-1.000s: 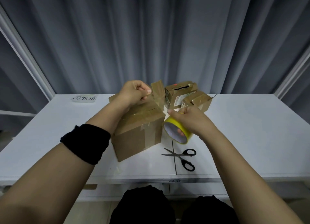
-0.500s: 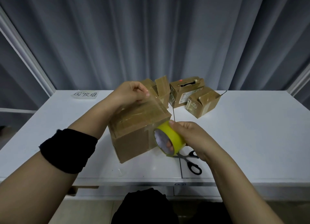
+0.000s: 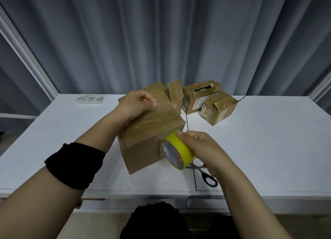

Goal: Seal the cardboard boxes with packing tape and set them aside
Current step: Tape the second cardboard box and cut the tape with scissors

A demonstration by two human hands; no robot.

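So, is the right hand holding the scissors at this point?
No, the right hand grips the yellow tape roll, while the scissors lie on the table.

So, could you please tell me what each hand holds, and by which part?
Right hand grips the tape roll by its rim; left hand pinches the tape's free end.

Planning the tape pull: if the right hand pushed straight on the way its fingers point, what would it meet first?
Probably the near brown cardboard box: the right hand points left at its side wall, with the yellow tape roll it grips leading; depth unclear.
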